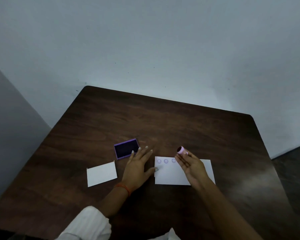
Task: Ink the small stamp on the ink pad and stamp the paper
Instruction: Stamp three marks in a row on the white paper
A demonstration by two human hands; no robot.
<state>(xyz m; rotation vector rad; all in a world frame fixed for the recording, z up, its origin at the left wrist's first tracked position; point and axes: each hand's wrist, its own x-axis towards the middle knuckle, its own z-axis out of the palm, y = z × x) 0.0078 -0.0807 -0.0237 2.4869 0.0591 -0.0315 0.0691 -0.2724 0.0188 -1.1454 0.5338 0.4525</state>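
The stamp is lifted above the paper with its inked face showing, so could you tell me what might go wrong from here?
The stamp, held in the right hand, could overlap the three prints already in the row. The left hand only touches the paper at its edge, so it may slide. Fingertips rest by the open ink pad and might pick up ink.

Left hand (137,168) lies flat, fingers spread; right hand (191,164) is raised, fingertips pinched together.

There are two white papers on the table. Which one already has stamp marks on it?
The paper under the right hand, which holds the stamp, carries a row of round marks. The other paper, left of the left hand, is blank.
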